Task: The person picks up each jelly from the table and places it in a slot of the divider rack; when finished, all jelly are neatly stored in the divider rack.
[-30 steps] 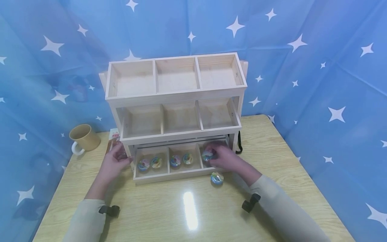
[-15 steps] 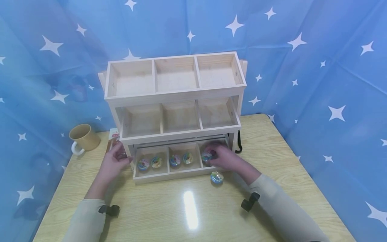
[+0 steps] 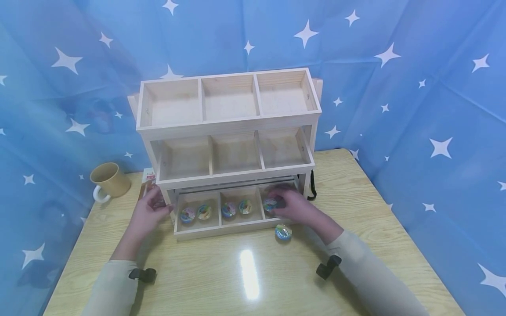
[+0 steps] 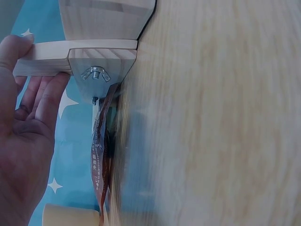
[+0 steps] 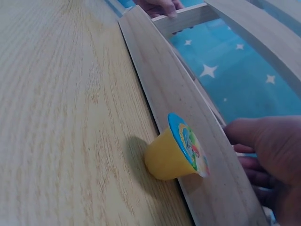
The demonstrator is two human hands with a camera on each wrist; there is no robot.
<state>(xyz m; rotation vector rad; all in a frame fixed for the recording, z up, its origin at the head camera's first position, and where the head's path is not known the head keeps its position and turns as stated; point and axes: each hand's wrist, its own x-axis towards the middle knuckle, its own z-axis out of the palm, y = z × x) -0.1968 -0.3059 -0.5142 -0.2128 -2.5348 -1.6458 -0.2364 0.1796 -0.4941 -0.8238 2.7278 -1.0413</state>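
A white wooden three-tier rack stands at the back of the table. My left hand holds the rack's left side post, thumb on one side and fingers on the other in the left wrist view. My right hand reaches into the bottom tier's right compartment, thumb and fingers around a jelly cup; the right wrist view hides this cup. Another jelly cup, yellow with a blue-rimmed lid, stands on the table before that compartment. Two jelly cups sit in the left compartment and two in the middle one.
A tan mug with a white handle is at the back left. A brown printed packet stands beside the rack's left side. Something black shows by its right side. A blue star-patterned curtain surrounds the table.
Both hands stay nearly where they were. The fingers of my right hand shift slightly at the jelly cup in the right compartment.
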